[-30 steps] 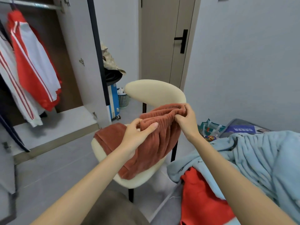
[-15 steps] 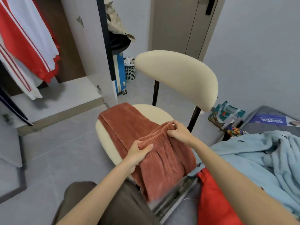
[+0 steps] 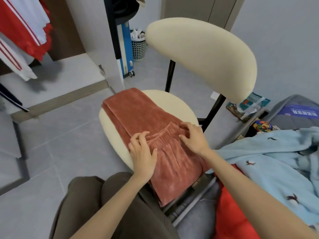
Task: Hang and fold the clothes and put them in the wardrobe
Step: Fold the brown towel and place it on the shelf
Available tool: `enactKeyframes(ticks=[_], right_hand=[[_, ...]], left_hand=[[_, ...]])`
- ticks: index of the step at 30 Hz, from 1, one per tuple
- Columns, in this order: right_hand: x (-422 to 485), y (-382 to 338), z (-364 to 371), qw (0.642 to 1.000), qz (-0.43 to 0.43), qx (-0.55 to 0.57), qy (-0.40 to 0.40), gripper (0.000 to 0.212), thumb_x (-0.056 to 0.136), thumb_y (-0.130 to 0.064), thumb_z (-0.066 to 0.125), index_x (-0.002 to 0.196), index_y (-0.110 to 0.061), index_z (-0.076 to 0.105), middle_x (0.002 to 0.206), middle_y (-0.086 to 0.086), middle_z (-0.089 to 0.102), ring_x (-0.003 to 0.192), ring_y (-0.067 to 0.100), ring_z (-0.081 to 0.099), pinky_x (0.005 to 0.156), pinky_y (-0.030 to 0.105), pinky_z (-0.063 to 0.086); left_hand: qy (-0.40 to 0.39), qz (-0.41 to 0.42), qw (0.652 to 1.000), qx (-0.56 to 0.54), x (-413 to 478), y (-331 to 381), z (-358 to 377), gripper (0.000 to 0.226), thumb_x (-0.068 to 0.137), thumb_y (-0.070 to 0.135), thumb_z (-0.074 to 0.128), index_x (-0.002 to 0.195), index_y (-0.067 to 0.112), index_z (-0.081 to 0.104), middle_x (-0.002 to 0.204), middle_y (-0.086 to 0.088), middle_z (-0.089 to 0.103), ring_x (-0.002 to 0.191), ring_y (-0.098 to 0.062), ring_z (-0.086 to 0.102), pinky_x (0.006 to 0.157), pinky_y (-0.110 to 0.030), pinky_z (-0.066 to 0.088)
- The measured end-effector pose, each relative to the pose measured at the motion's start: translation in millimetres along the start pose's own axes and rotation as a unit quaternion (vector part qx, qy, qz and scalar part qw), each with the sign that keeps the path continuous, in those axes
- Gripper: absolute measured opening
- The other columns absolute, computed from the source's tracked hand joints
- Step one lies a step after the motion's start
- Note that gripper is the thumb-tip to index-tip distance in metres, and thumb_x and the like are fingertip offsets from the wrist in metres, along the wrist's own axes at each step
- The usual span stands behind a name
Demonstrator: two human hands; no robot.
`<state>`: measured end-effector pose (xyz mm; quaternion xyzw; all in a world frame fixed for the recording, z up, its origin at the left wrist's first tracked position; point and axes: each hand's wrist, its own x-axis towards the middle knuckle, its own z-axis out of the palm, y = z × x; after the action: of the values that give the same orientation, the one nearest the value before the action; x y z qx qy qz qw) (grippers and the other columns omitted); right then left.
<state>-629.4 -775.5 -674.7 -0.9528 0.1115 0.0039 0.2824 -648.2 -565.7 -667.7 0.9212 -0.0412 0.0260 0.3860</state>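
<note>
The rust-red trousers (image 3: 138, 114), lifted by the waistband (image 3: 162, 135) a second ago, now lie doubled on the cream chair seat (image 3: 172, 102) at frame centre, with the left hand (image 3: 142, 156) and right hand (image 3: 193, 137) resting loosely bent fingertips there without pinching, so this fold looks nearly done.

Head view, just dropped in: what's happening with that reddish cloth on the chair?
A person is folding rust-red plush trousers on the cream round chair seat. The elastic waistband end is laid back over the legs, and the left hand and right hand both rest on it with bent fingers. A light blue fleece garment and a bright red garment lie heaped to the right, unfolded.
</note>
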Motion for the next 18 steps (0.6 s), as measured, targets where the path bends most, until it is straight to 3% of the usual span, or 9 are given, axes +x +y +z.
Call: enactKeyframes(ticks=[3, 5, 7, 9, 11, 13, 16, 18], right_hand=[[-26.3, 11.3, -5.9, 0.999, 0.010, -0.006, 0.042, 0.049, 0.089, -0.027, 0.061, 0.135, -0.020, 0.046, 0.136, 0.005, 0.050, 0.125, 0.029, 0.041, 0.104, 0.033, 0.028], [-48.6, 20.0, -8.6, 0.998, 0.015, 0.002, 0.059, 0.049, 0.091, -0.024, 0.059, 0.137, -0.019, 0.045, 0.140, 0.006, 0.046, 0.130, 0.028, 0.037, 0.103, 0.028, 0.022], [-71.9, 29.4, -4.7, 0.998, 0.038, 0.010, 0.057, 0.051, 0.094, -0.025, 0.056, 0.142, -0.021, 0.040, 0.147, 0.010, 0.039, 0.138, 0.028, 0.028, 0.110, 0.031, 0.018], [-92.0, 36.5, 4.6, 0.995, 0.078, 0.037, 0.042, 0.054, 0.096, -0.030, 0.053, 0.147, -0.028, 0.034, 0.154, 0.012, 0.027, 0.145, 0.027, 0.016, 0.115, 0.036, 0.013], [-104.5, 42.1, 15.6, 0.992, 0.110, 0.066, 0.018, 0.053, 0.098, -0.036, 0.050, 0.148, -0.036, 0.030, 0.159, 0.010, 0.018, 0.148, 0.026, 0.009, 0.117, 0.039, 0.009], [-107.0, 45.6, 23.2, 0.986, 0.138, 0.098, 0.001, 0.052, 0.100, -0.041, 0.045, 0.148, -0.042, 0.026, 0.160, 0.007, 0.014, 0.148, 0.025, 0.007, 0.117, 0.041, 0.006], [-102.5, 46.5, 27.7, 0.957, 0.171, 0.233, 0.030, 0.057, 0.099, -0.043, 0.048, 0.150, -0.035, 0.025, 0.154, 0.005, 0.029, 0.141, 0.022, 0.027, 0.115, 0.033, 0.021], [-101.7, 48.5, 27.2, 0.935, 0.183, 0.302, 0.033, 0.058, 0.096, -0.045, 0.051, 0.146, -0.025, 0.029, 0.144, 0.003, 0.042, 0.129, 0.016, 0.042, 0.106, 0.025, 0.036]], left_hand=[[-0.026, 0.109, 0.994, -0.017, -15.7, 8.7, 0.8, 0.028, 0.084, 0.012, 0.068, 0.109, 0.022, 0.059, 0.118, 0.004, 0.047, 0.112, -0.018, 0.040, 0.098, -0.032, 0.037], [-0.076, 0.157, 0.984, -0.038, -28.6, 9.8, 6.0, 0.024, 0.088, 0.020, 0.064, 0.112, 0.025, 0.060, 0.118, 0.009, 0.052, 0.114, -0.013, 0.043, 0.100, -0.030, 0.035], [-0.124, 0.194, 0.973, -0.002, -43.2, 8.3, 16.4, 0.041, 0.088, 0.034, 0.062, 0.128, 0.030, 0.053, 0.135, 0.009, 0.046, 0.129, -0.015, 0.037, 0.109, -0.034, 0.028], [-0.190, 0.198, 0.957, 0.094, -56.0, 1.8, 30.1, 0.067, 0.084, 0.050, 0.062, 0.144, 0.038, 0.034, 0.156, 0.003, 0.022, 0.144, -0.021, 0.013, 0.118, -0.047, 0.007], [-0.240, 0.180, 0.936, 0.184, -65.0, -8.0, 41.7, 0.089, 0.078, 0.059, 0.063, 0.150, 0.044, 0.012, 0.161, 0.001, -0.007, 0.147, -0.027, -0.011, 0.113, -0.059, -0.008], [-0.253, 0.179, 0.919, 0.244, -69.3, -16.0, 48.8, 0.105, 0.074, 0.060, 0.068, 0.150, 0.045, -0.004, 0.158, 0.000, -0.022, 0.144, -0.032, -0.021, 0.108, -0.068, -0.009], [-0.234, 0.184, 0.906, 0.300, -72.1, -19.7, 55.0, 0.116, 0.071, 0.058, 0.072, 0.148, 0.044, -0.014, 0.157, -0.005, -0.026, 0.144, -0.036, -0.020, 0.105, -0.073, -0.005], [-0.220, 0.180, 0.906, 0.312, -73.9, -21.4, 57.7, 0.120, 0.071, 0.059, 0.072, 0.147, 0.043, -0.019, 0.157, -0.007, -0.026, 0.144, -0.037, -0.020, 0.104, -0.074, -0.006]])
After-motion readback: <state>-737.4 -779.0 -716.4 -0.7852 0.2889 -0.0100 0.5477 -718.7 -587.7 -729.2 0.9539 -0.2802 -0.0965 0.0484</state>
